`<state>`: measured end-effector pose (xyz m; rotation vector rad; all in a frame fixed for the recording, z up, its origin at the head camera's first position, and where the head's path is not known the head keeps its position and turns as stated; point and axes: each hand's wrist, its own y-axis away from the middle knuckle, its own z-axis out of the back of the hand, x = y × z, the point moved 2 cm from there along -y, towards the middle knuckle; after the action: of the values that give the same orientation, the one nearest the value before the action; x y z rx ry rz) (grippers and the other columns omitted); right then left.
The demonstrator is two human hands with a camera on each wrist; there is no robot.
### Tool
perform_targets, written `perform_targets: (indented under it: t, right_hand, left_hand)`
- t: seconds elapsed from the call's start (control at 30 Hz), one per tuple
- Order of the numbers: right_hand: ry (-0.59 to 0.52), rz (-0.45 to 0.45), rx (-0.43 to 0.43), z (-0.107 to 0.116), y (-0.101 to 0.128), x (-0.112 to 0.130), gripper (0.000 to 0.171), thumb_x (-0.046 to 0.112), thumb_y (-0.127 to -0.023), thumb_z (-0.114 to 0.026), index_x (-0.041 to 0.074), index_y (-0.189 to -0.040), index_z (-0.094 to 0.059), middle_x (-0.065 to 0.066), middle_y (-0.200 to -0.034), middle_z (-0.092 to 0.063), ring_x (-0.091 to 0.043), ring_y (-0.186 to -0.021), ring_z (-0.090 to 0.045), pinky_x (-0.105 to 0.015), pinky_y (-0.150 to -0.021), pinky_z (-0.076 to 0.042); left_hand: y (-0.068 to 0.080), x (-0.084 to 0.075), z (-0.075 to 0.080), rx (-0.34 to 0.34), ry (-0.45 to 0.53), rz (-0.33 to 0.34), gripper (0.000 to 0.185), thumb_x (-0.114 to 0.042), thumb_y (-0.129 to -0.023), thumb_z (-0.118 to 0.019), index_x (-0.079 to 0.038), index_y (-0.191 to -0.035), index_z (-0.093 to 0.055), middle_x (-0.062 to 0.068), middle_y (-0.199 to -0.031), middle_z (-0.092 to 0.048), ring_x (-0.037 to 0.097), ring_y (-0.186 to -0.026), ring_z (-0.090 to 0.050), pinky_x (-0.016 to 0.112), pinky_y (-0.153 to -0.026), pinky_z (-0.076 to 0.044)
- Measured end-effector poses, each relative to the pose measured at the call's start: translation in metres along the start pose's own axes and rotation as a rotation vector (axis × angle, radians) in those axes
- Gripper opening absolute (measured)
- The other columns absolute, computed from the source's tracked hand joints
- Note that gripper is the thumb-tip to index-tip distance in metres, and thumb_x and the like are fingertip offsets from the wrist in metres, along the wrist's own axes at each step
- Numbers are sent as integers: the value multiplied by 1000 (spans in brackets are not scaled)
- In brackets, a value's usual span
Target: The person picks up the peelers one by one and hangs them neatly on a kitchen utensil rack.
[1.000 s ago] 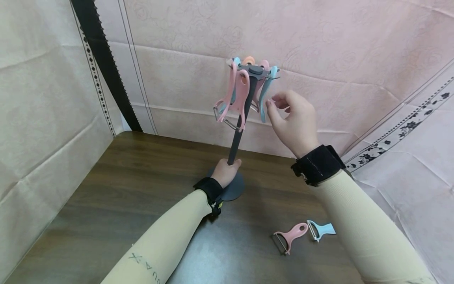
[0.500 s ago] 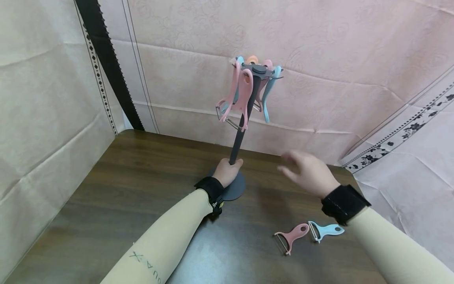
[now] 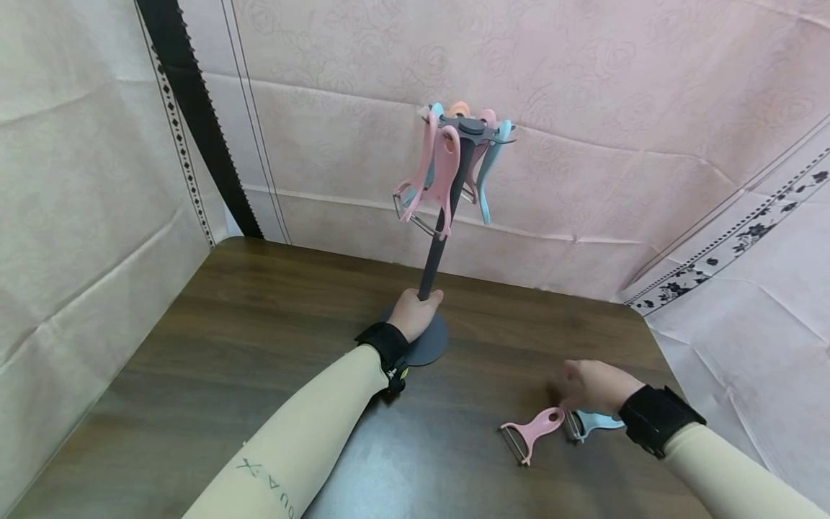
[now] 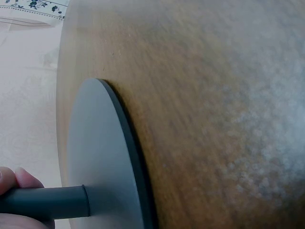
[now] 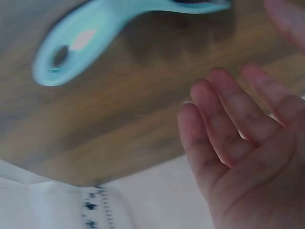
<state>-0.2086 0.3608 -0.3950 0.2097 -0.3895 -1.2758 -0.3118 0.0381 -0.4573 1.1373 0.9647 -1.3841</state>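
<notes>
While the left hand (image 3: 415,311) grips the stand's pole, the right hand (image 3: 586,386) hovers with loose fingers over two peelers on the surface (image 3: 259,339).

Reaching from about 7 o'clock, the left forearm runs up to the dark stand (image 3: 436,252); its fingers are curled round the pole just above the round base (image 4: 100,162), which sits flat on the wood. At the stand's top, toward 12 o'clock, a hook ring carries several hanging peelers (image 3: 447,162), pink and blue, handles up and blades down. At about 4 o'clock the pink peeler (image 3: 532,431) lies flat, and the blue peeler (image 5: 114,24) lies just beside it at its 3 o'clock. The right hand is low over both, fingers spread and relaxed, holding nothing; whether a fingertip touches either cannot be told.
</notes>
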Motion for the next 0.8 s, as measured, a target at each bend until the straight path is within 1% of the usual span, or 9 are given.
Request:
perform_targets:
  t: [0.07, 0.2, 0.27, 0.4, 0.47, 0.57, 0.73, 0.8]
  right_hand:
    - [-13, -37, 33, -5, 1, -13, 51, 25, -70, -86, 4, -110, -64, -13, -103, -65, -31, -92, -62, -51, -78, -49]
    - [3, -49, 47, -13, 2, -41, 53, 22, -66, -87, 0, -109, -63, -15, -102, -66, -32, -91, -62, -52, -79, -49]
    - [17, -46, 37, -15, 3, -55, 55, 26, -65, -88, -2, -106, -63, -16, -100, -66, -33, -91, -63, -52, -79, -48]
    - [24, -102, 54, -21, 4, -83, 60, 38, -65, -87, -1, -103, -62, -15, -98, -65, -33, -89, -62, -53, -79, -48]
    - [28, -124, 68, -23, 5, -92, 61, 41, -64, -87, -1, -101, -61, -13, -95, -65, -31, -87, -61, -52, -77, -47]
    - [31, -140, 68, -26, 7, -99, 61, 43, -63, -87, 1, -97, -60, -9, -90, -63, -27, -82, -60, -50, -75, -47]
    - [-5, -123, 16, -28, 13, -99, 54, 38, -62, -89, 4, -90, -57, -3, -80, -57, -20, -73, -53, -41, -68, -45]
    - [-20, -112, -3, -30, 15, -99, 53, 36, -62, -89, 4, -87, -55, -3, -78, -54, -19, -71, -50, -39, -65, -42]
  left_hand:
    - [0, 0, 0, 0, -2, 3, 54, -41, -97, -50, -16, -53, -32, -5, -52, -25, 14, -45, -20, 30, -48, -18]
    - [1, -1, 0, -3, 3, 25, 53, -41, -98, -51, -16, -54, -33, -5, -53, -25, 15, -47, -22, 30, -49, -19]
    - [2, -2, 0, -3, 8, 29, 52, -40, -98, -51, -15, -55, -34, -4, -53, -25, 15, -47, -23, 31, -49, -20]
    - [4, -3, 1, -2, 9, 29, 52, -39, -99, -50, -15, -55, -34, -4, -53, -26, 15, -47, -22, 30, -49, -19]
    - [4, -4, 1, -4, 3, 23, 52, -40, -98, -50, -16, -55, -33, -5, -53, -26, 15, -47, -22, 30, -50, -19]
    - [4, -4, 1, -4, -1, 10, 53, -41, -98, -50, -16, -55, -33, -5, -53, -25, 14, -47, -21, 29, -49, -18]
    - [5, -3, 0, 2, -1, 0, 54, -42, -98, -49, -16, -54, -34, -5, -53, -26, 14, -46, -22, 29, -48, -18]
    - [5, -3, 1, 4, -2, 2, 54, -42, -98, -49, -15, -54, -34, -5, -53, -26, 14, -46, -22, 29, -47, -17]
